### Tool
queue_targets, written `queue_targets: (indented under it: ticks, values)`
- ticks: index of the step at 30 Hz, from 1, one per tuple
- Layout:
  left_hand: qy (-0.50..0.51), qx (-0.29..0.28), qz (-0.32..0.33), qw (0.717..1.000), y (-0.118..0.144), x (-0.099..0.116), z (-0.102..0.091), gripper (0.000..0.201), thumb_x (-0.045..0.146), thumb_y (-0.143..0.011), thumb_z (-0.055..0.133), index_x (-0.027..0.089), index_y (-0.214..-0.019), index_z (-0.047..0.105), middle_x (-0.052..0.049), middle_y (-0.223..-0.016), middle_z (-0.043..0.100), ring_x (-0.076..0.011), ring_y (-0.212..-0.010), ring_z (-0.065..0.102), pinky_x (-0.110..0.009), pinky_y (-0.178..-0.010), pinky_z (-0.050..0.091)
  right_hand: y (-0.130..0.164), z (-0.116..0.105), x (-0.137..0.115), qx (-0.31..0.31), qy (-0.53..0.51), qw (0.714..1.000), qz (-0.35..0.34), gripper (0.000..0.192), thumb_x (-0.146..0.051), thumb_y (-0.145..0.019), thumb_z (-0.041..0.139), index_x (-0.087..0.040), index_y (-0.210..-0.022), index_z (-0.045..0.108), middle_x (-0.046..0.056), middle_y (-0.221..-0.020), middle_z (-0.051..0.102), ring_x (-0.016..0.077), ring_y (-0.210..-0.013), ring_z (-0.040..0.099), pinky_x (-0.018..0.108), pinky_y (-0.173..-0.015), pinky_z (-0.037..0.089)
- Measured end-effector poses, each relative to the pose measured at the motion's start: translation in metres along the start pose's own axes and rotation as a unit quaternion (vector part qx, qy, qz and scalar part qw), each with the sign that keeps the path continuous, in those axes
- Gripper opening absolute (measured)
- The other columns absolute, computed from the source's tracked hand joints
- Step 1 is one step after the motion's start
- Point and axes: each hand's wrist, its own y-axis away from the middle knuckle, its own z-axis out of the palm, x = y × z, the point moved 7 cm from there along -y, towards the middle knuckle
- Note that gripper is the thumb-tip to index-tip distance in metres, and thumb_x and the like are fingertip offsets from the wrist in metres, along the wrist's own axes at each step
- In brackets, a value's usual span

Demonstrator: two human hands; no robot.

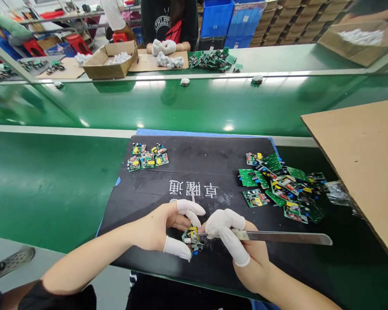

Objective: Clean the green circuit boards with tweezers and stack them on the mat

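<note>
- Left hand (168, 226), white finger cots on, pinches small circuit board (192, 240) by its edges, held just above near edge of black mat (181, 202).
- Right hand (242, 247) pinches metal tweezers (278, 237); tips touch the board.
- Board looks light, stiff, fragile: parts stick up, so grip the edges, not the components.
- Five finished-looking boards (148, 157) in neat group at mat's far left corner.
- Loose pile of boards (280, 185) at mat's right edge, roughly a dozen, exact count unclear.
- One cardboard sheet (362, 163) to the right.
</note>
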Motion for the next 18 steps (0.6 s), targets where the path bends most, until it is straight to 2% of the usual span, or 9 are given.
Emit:
queue_targets:
  ticks: [5, 10, 18]
  values:
    - [0.001, 0.007, -0.004, 1.0, -0.001, -0.002, -0.001, 0.072, 0.02, -0.059, 0.09, 0.024, -0.122, 0.053, -0.004, -0.102, 0.06, -0.0188, -0.095, 0.065, -0.036, -0.092, 0.051, -0.001, -0.002, 0.007, 0.027, -0.037, 0.998, 0.035, 0.029, -0.04, -0.091, 0.056, -0.02, -0.071, 0.063, 0.004, -0.068, 0.06, 0.0182, -0.063, 0.055, 0.031, -0.06, 0.047]
    - [0.006, -0.007, -0.007, 1.0, -0.002, -0.002, 0.003, 0.071, 0.02, -0.058, 0.091, 0.024, -0.119, 0.055, -0.005, -0.101, 0.062, -0.0183, -0.092, 0.065, -0.035, -0.089, 0.053, -0.005, 0.001, 0.02, 0.035, -0.132, 0.986, 0.1, 0.032, -0.046, -0.082, 0.067, -0.02, -0.065, 0.061, 0.003, -0.064, 0.06, 0.0183, -0.06, 0.056, 0.031, -0.058, 0.05]
    - [-0.013, -0.019, -0.001, 1.0, -0.002, 0.003, 0.003, 0.062, 0.023, -0.065, 0.087, 0.022, -0.117, 0.055, -0.007, -0.103, 0.065, -0.019, -0.093, 0.067, -0.034, -0.087, 0.053, -0.01, 0.004, 0.023, 0.012, -0.187, 0.969, 0.159, 0.033, -0.044, -0.079, 0.07, -0.019, -0.058, 0.063, 0.001, -0.055, 0.057, 0.0172, -0.054, 0.055, 0.03, -0.056, 0.05]
